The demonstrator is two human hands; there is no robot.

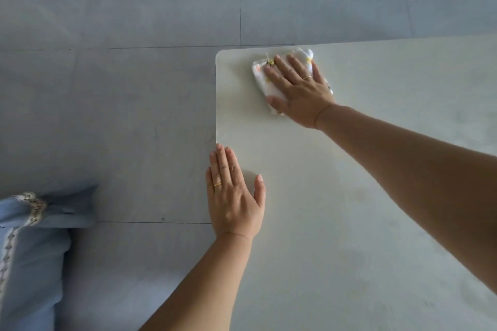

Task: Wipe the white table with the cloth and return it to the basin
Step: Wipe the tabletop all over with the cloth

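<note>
The right hand [298, 88] lies flat, fingers straight, pressing the folded cloth [271, 91] onto the white tabletop [349, 196] near its far corner, about 12 o'clock in view; its grip is spread open, curled round nothing. The left hand [234, 196] rests palm-down on the tabletop's edge, at 7 o'clock from the cloth, its grip equally flat and empty

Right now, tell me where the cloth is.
Head view: the cloth lies under the right hand, near the far left corner of the white table.
</note>
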